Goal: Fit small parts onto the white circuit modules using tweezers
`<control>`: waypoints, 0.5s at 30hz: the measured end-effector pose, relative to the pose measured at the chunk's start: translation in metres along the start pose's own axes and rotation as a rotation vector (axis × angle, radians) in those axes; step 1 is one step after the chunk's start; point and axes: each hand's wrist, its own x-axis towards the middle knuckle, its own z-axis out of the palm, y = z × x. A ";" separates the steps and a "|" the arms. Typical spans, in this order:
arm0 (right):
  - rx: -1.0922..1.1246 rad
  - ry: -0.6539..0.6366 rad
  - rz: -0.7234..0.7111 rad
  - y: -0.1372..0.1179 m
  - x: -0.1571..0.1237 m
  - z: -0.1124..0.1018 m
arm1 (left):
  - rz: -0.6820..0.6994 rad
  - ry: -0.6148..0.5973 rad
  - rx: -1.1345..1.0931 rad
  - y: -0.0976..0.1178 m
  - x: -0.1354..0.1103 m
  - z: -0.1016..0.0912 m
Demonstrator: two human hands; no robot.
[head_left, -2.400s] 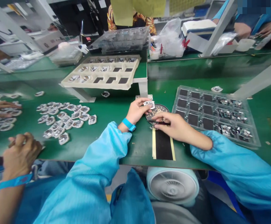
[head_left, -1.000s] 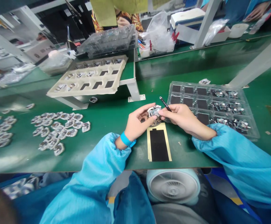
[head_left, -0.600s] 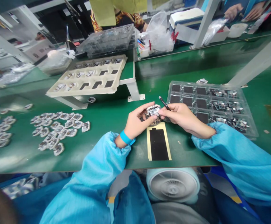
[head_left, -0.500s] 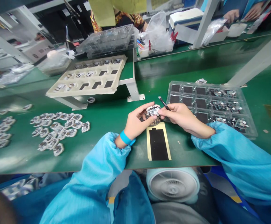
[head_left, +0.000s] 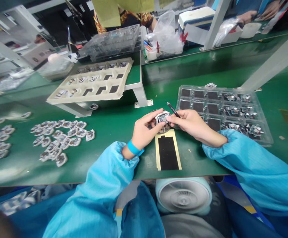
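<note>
My left hand [head_left: 144,130] pinches a small white circuit part [head_left: 162,117] over a round perforated fixture [head_left: 164,127] on the green table. My right hand [head_left: 190,122] is closed on thin black tweezers [head_left: 173,110], whose free end sticks up to the left, and its fingertips touch the same part. Just below the fixture lies a black strip with yellow edges [head_left: 168,152]. Both arms wear light blue sleeves; a blue band sits on the left wrist.
A clear compartment tray [head_left: 224,112] with parts lies right of my hands. A beige tray on a raised stand [head_left: 89,86] sits behind left. Several loose white parts [head_left: 59,140] are spread at left. A fan [head_left: 183,195] sits below the table's edge.
Both hands lifted from the fixture and came together on the small part; the tweezers' free end now points up. In the last second they barely move. The neighbouring person's hands are gone from view.
</note>
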 end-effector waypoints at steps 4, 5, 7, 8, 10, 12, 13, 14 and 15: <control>0.003 -0.001 -0.008 0.004 0.001 -0.001 | -0.035 -0.013 -0.044 -0.001 0.000 0.000; -0.002 -0.001 -0.008 0.003 0.001 -0.001 | -0.044 -0.019 -0.054 -0.001 0.000 0.000; -0.009 0.000 -0.001 0.000 0.000 0.000 | -0.024 -0.017 -0.031 0.000 0.000 0.000; -0.011 -0.001 0.005 -0.002 -0.001 0.000 | 0.008 -0.011 -0.002 0.000 0.000 0.000; -0.014 -0.002 0.015 -0.005 -0.001 0.000 | 0.087 0.004 0.061 0.001 0.000 -0.001; -0.025 -0.010 0.016 -0.005 -0.001 0.001 | 0.121 0.012 0.086 0.003 0.000 -0.001; -0.037 -0.011 0.011 -0.005 -0.001 0.001 | 0.103 0.013 0.071 0.004 0.000 -0.001; -0.057 -0.003 -0.001 -0.003 -0.001 0.001 | 0.063 0.012 0.034 0.004 0.000 -0.001; -0.084 0.015 -0.024 -0.001 0.000 0.001 | 0.009 0.008 -0.024 0.005 0.000 -0.001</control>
